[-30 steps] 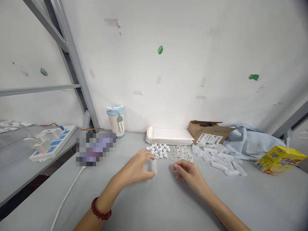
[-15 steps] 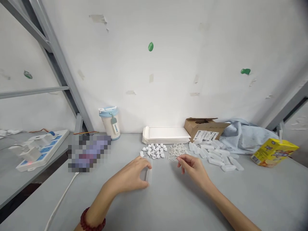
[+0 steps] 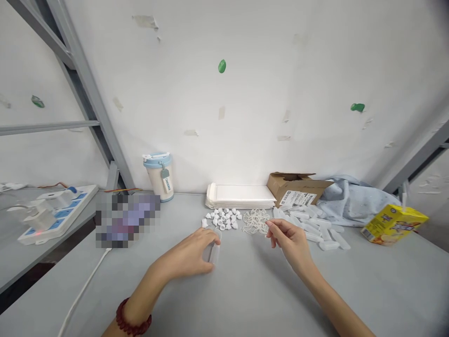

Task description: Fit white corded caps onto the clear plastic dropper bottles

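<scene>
My left hand [image 3: 194, 252] is closed around a clear plastic tube [image 3: 215, 250], its thumb near the lower end and fingers near the upper end, against the table. My right hand [image 3: 287, 236] is pinched thumb to finger beside a heap of thin white string loops [image 3: 255, 220]; what sits in the pinch is too small to make out. A cluster of small white pointed caps [image 3: 224, 218] lies just beyond my left hand. Several more clear tubes [image 3: 328, 234] are piled to the right, partly behind my right hand.
Flat white packs [image 3: 242, 194] are stacked by the wall, next to an opened cardboard box [image 3: 298, 189] and a light blue cloth [image 3: 347, 201]. A yellow carton [image 3: 393, 224] stands far right. On the left are a cup [image 3: 159, 175], a blurred-out object [image 3: 129, 222] with a white cable, and a power strip [image 3: 59, 215].
My right hand has moved a little right, away from the string loops and closer to the tubes. My left hand keeps its grip on the tube. The view has shifted slightly.
</scene>
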{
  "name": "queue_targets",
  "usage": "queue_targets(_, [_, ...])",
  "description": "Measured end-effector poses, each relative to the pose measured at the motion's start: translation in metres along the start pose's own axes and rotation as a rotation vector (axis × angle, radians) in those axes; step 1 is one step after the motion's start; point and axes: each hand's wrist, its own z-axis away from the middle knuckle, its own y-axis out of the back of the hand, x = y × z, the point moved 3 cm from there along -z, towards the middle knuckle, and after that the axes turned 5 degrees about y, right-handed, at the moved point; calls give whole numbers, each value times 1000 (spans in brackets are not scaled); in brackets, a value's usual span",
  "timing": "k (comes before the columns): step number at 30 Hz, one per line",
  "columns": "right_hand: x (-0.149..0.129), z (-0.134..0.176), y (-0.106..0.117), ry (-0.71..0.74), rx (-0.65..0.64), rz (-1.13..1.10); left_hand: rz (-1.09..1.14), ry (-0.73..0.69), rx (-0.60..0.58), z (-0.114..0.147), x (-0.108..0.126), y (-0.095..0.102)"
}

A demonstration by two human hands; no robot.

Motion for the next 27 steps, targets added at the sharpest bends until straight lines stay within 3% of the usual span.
queue_targets(27, [-2, 1, -2, -24, -17, -25, -20, -6, 41, 0, 10, -4])
